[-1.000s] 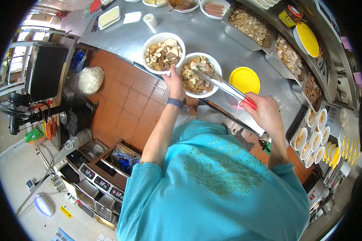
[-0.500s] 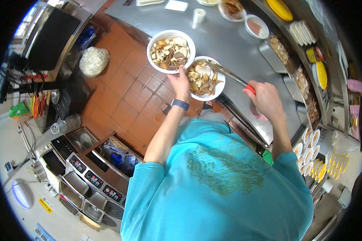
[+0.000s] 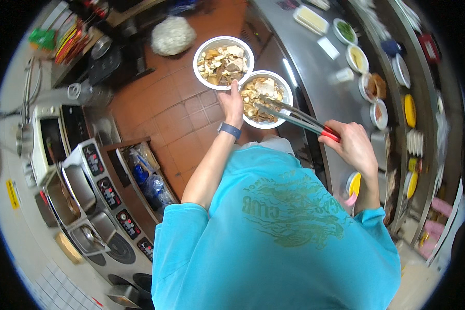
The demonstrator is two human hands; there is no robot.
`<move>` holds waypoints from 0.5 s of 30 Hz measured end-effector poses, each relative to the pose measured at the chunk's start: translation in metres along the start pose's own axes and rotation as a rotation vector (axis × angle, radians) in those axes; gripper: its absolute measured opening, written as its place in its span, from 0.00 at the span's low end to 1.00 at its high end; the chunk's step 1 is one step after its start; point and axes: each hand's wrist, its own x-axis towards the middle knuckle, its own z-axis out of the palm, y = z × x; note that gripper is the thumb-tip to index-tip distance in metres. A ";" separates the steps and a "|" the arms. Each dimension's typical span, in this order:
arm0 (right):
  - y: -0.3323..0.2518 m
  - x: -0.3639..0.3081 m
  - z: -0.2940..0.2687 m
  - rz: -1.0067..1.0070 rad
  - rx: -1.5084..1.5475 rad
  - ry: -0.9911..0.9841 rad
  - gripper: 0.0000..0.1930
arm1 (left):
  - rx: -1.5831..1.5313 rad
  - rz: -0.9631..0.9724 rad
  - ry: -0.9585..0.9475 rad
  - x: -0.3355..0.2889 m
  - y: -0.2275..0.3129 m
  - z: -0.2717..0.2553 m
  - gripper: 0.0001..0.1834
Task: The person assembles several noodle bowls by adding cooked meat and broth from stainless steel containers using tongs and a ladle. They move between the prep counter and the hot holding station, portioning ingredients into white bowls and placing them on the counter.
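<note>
My left hand (image 3: 231,107), with a dark-banded watch on its wrist, grips a white bowl (image 3: 197,67) of chopped, mixed food in pale and brown pieces. Its thumb lies on the rim; the other fingers are hidden below. A second white bowl (image 3: 288,88) with similar food touches the first on its right, and what supports it is hidden. My right hand (image 3: 350,147) is closed around the red handles of metal tongs (image 3: 300,117). The tongs' arms stand somewhat apart, tips over the food in the second bowl.
A steel counter (image 3: 307,57) runs along the right, with small food bowls (image 3: 357,58) and a white tray (image 3: 311,20). Shelving (image 3: 400,103) rises beyond it. A filled whitish bag (image 3: 173,35) rests on the tiled floor (image 3: 163,103). Cooking equipment with control panels (image 3: 108,191) stands at left.
My view has turned to the left, and both bowls have moved with me off the counter's edge, over the floor. The tongs' arms now show spread, their tips lower at the second bowl's food.
</note>
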 end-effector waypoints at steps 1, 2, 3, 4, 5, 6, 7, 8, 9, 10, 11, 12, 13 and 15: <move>-0.008 0.011 -0.003 -0.003 -0.024 -0.005 0.14 | -0.048 0.016 0.047 0.010 0.004 -0.012 0.27; -0.015 0.022 -0.007 -0.003 0.022 0.000 0.14 | -0.086 0.033 0.098 0.019 0.007 -0.024 0.26; -0.021 0.035 -0.008 -0.010 0.023 -0.001 0.15 | -0.114 0.038 0.145 0.025 0.009 -0.035 0.26; -0.028 0.050 -0.009 -0.038 0.021 -0.010 0.15 | -0.130 0.054 0.210 0.032 0.011 -0.046 0.26; -0.034 0.064 -0.009 -0.097 0.032 0.004 0.15 | -0.219 -0.005 0.213 0.039 0.013 -0.058 0.25; -0.040 0.078 -0.009 -0.114 0.030 -0.009 0.15 | -0.310 -0.057 0.218 0.046 0.015 -0.070 0.25; -0.047 0.093 -0.008 -0.163 0.046 -0.010 0.15 | -0.401 -0.103 0.227 0.054 0.018 -0.084 0.24; -0.056 0.112 -0.007 -0.227 0.070 -0.013 0.15 | -0.470 -0.036 0.260 0.058 0.020 -0.095 0.24; -0.066 0.130 -0.007 -0.197 0.119 -0.087 0.16 | -0.536 -0.057 0.220 0.061 0.023 -0.110 0.25; -0.079 0.148 -0.005 -0.165 0.223 -0.181 0.15 | -0.603 -0.003 0.283 0.067 0.027 -0.123 0.27; -0.093 0.161 -0.004 -0.145 0.323 -0.278 0.15 | -0.619 0.025 0.331 0.067 0.030 -0.137 0.27; -0.105 0.176 -0.001 -0.125 0.382 -0.347 0.15 | -0.543 -0.050 0.367 0.071 0.035 -0.154 0.29; -0.120 0.192 0.006 -0.112 0.412 -0.384 0.13 | -0.505 -0.075 0.421 0.072 0.039 -0.169 0.31; -0.147 0.221 0.025 -0.265 0.381 -0.372 0.13 | -0.439 0.010 0.478 0.078 0.050 -0.197 0.32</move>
